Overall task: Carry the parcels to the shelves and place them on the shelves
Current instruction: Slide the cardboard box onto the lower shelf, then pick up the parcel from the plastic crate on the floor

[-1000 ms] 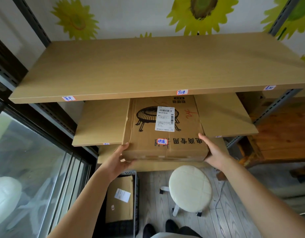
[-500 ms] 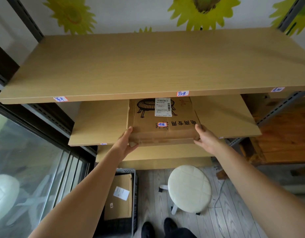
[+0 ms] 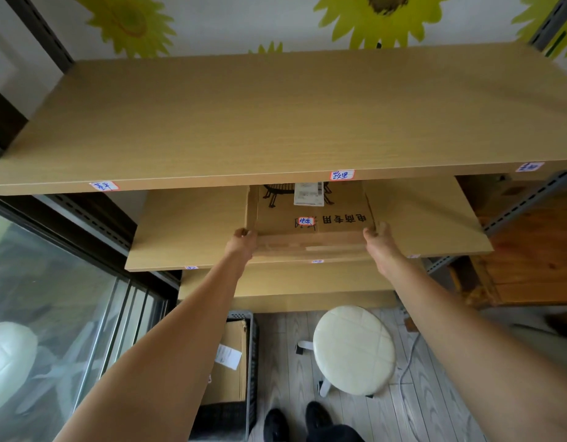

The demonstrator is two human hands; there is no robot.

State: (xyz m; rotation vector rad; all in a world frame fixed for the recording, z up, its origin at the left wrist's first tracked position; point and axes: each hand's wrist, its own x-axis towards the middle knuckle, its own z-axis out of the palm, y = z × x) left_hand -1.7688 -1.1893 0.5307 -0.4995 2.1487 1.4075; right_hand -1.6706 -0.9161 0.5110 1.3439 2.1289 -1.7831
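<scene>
A flat brown cardboard parcel [image 3: 310, 218] with a fan drawing, a white shipping label and a small red-edged sticker lies on the second wooden shelf [image 3: 192, 231]. Its far half is hidden under the top shelf [image 3: 275, 122]. My left hand [image 3: 242, 242] presses against the parcel's near left corner. My right hand [image 3: 379, 237] holds the near right corner. Both arms are stretched forward.
A third shelf [image 3: 285, 282] sits lower down. Below stand a round white stool [image 3: 353, 349] and a dark crate [image 3: 240, 406] holding another cardboard parcel [image 3: 226, 362]. A glass sliding door [image 3: 52, 314] lies to the left, a wooden cabinet [image 3: 537, 244] to the right.
Both hands have pushed the parcel from the shelf's front edge deeper onto the second shelf, so more of it now lies under the top shelf.
</scene>
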